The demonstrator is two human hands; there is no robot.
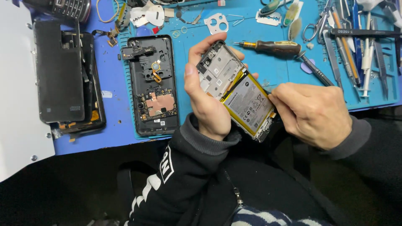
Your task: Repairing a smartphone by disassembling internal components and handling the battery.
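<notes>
— Opened phone (235, 90), where is it?
— In the middle of the frame, held tilted above the front edge of the blue mat (272, 71), its insides facing up. A pale battery (248, 102) with a yellow rim fills its lower half.
— How is it held?
— The left hand (205, 90) wraps it from the left, thumb along the near side, fingertips curled over the top end. The right hand (312, 114) has its fingers bunched tight at the lower right edge of the battery; whether they pinch something there I cannot tell.
— What lies around?
— Left of centre, a second phone body (153, 86) lies flat, its back off. At the far left sits a dark back cover (58, 71) on another phone. A screwdriver (272, 47) with a dark handle lies just above the hands, and tweezers (335, 46) with other tools crowd the upper right
</notes>
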